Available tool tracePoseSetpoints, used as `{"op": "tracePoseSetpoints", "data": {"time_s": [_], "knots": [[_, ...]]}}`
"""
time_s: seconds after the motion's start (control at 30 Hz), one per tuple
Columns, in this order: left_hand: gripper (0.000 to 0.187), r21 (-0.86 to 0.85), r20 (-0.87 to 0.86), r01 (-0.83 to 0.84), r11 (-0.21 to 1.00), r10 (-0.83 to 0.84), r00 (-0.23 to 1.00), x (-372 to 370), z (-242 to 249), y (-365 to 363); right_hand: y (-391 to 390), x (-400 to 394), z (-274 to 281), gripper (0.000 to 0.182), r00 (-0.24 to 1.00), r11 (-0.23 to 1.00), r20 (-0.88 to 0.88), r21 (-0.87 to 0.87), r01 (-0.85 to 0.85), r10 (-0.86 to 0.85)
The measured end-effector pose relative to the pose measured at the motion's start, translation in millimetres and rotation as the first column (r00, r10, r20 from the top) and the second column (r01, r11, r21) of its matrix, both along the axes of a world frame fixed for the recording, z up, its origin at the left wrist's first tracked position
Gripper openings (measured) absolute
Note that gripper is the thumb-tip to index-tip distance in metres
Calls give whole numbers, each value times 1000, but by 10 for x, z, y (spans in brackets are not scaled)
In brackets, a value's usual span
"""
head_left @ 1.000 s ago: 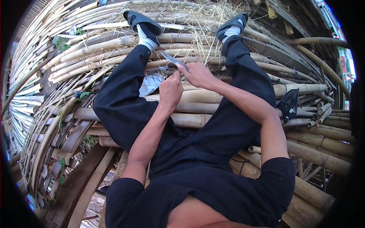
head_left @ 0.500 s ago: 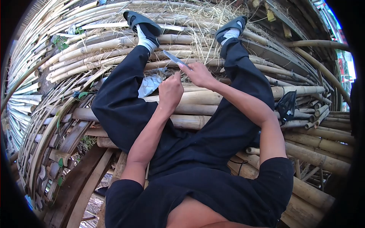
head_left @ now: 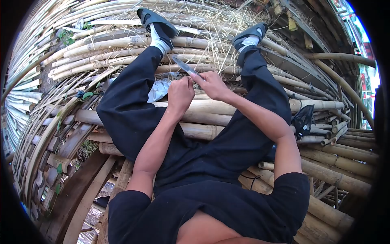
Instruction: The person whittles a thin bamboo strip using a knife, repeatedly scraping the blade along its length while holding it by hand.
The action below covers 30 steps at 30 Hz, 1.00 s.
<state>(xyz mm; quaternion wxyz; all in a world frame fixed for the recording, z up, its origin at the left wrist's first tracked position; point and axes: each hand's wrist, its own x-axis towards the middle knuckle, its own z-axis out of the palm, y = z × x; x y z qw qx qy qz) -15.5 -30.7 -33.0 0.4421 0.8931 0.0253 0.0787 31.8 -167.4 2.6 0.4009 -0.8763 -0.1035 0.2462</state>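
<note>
A: Where is the knife (head_left: 184, 66), and who has hold of it?

B: Upper centre of the frame, gripped in a seated person's right hand (head_left: 213, 86), blade slanting toward the upper left. The fingers cover the handle.

A: And the left hand (head_left: 181, 94)?

B: Curled closed just left of the frame's middle, fingertips close to the base of the blade. Whether it pinches anything cannot be told.

A: What surrounds the pair?

B: Bamboo poles (head_left: 203, 131), laid across most of the scene. Loose straw (head_left: 214, 40) covers some at top centre, between two dark sandals (head_left: 157, 22). Crumpled pale plastic (head_left: 159, 91) lies left of centre, near the left hand.

A: Toward the edges?

B: A black plastic bag (head_left: 302, 121) rests at right, beside cut pole ends (head_left: 339, 128). Split strips (head_left: 57, 122) curve down the left side, a green leaf (head_left: 87, 95) near them.

A: Anything in the way?

B: Legs in dark trousers (head_left: 130, 99), spread either side of the hands, hide stretches of the poles and part of the plastic.
</note>
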Motion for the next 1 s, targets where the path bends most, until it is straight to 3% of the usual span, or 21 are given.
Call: {"op": "tracePoseSetpoints", "data": {"time_s": [0.07, 0.2, 0.27, 0.3, 0.33, 0.4, 0.43, 0.47, 0.53, 0.57, 0.6, 0.67, 0.73, 0.8, 0.9, 0.93, 1.0], "knots": [[21, 44, -6, 14, 999, -14, 1000, 4, -33, 12, 11, -22, 6, 51, 997, 991, 76, 130, -24, 15], [18, 15, -49, 40, 999, -39, 998, 37, 26, 94, -10, 47, 132, 45, 991, 984, 135, 172, -46, 23], [15, -215, -155, 55, 975, -89, 984, 59, 142, 123, -46, 44, 219, 46, 991, 987, 124, 145, -71, 53], [22, -330, -188, 124, 936, -193, 963, 69, 141, 156, -54, 52, 196, 46, 991, 987, 128, 149, -67, 47], [22, -327, -187, 128, 936, -196, 963, 67, 151, 180, -66, 57, 144, 49, 995, 978, 100, 206, -5, -16], [31, -781, -338, 2, 625, -424, 840, 61, 234, 237, -87, 69, 142, 52, 994, 961, 70, 268, 61, -83], [37, -857, -322, -30, 514, -491, 810, 75, 270, 281, -110, 74, 191, 51, 996, 969, 57, 240, 52, -68], [37, -853, -325, -28, 521, -488, 810, 91, 306, 313, -124, 83, 231, 50, 998, 976, 46, 213, 40, -51], [37, -954, -297, -273, 126, -544, 785, 126, 368, 374, -127, 73, 309, 47, 997, 966, 10, 246, 76, -81], [34, -959, -248, -281, 37, -589, 769, 147, 348, 418, -131, 73, 373, 46, 998, 972, 29, 229, 51, -59], [34, -960, -251, -277, 47, -586, 771, 172, 282, 420, -135, 62, 412, 45, 998, 977, 47, 212, 28, -39], [27, -953, -290, -189, 237, -534, 794, 242, 112, 414, -137, 6, 452, 41, 994, 962, 109, 270, -30, 0], [23, -951, -292, -195, 239, -499, 816, 329, 78, 357, -129, -105, 596, 37, 970, 908, 214, 372, -191, 117], [20, -924, -353, -257, 283, -375, 857, 415, 52, 328, -121, -222, 830, 41, 975, 888, 181, 416, -196, 131], [27, -948, -302, -221, 228, -433, 849, 490, -41, 411, -257, -258, 1097, 37, 990, 768, 117, 626, -134, 78], [29, -962, -263, -191, 197, -462, 847, 513, -51, 418, -328, -262, 1189, 37, 989, 769, 121, 624, -140, 82], [31, -959, -274, -208, 193, -449, 850, 534, -59, 413, -459, -308, 1393, 35, 991, 588, 131, 798, -130, 42]]}}
